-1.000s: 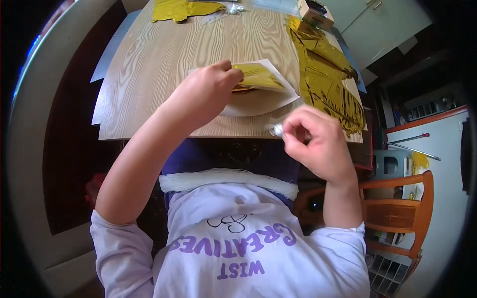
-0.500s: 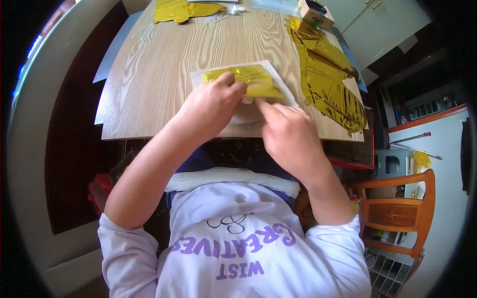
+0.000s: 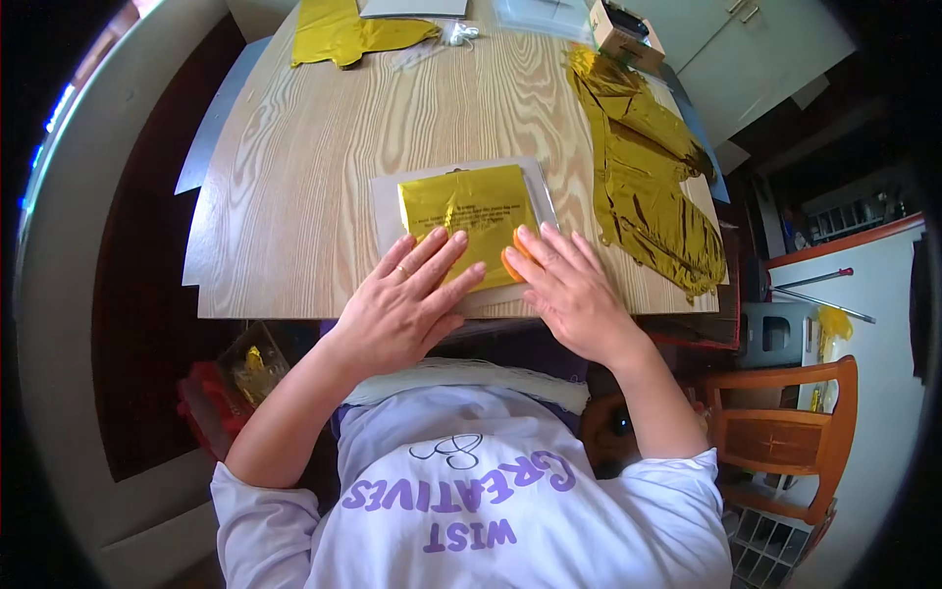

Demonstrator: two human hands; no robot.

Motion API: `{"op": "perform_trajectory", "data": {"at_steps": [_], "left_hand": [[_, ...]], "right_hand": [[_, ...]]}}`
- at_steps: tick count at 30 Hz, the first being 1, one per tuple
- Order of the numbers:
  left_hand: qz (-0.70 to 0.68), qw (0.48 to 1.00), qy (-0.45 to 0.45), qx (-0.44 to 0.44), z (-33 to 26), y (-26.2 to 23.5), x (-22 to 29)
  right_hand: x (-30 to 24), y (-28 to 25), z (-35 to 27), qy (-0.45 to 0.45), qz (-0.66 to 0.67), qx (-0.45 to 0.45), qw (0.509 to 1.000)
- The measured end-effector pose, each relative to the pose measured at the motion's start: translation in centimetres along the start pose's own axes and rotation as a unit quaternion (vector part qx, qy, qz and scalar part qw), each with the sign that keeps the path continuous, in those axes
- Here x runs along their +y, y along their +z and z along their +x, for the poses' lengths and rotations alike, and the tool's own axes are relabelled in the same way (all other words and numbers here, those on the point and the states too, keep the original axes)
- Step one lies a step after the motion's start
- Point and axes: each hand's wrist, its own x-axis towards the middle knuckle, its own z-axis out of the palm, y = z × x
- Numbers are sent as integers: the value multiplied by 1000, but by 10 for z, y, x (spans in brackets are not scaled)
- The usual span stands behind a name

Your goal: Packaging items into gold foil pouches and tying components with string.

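White short-sleeved T-shirt, purple lettering; ring on left hand (image 3: 404, 302).

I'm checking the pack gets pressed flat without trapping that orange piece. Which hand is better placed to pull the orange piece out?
Probably the right hand: its fingertips lie beside the orange piece. The left hand rests flat on the gold foil pack.

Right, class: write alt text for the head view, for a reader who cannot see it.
Two bare hands, left hand and right hand, press flat on a folded gold foil sheet inside a clear plastic sleeve on a light wooden table; crumpled gold foil pieces lie right.
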Motion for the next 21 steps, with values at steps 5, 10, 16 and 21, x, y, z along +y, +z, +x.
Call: {"op": "perform_trajectory", "data": {"at_steps": [5,10,16,21], "left_hand": [[19,999,19,-30,-3,-1,0],[44,996,35,-68,-13,-4,-10],[26,995,29,-89,-18,-11,-13],[24,994,104,-16,-32,-12,-14]], "right_hand": [[11,-2,-11,-6,22,-54,998],[17,-9,-18,-6,37,-50,998],[16,-12,-45,-23,12,-48,999],[18,4,-54,-60,-19,43,997]]}}
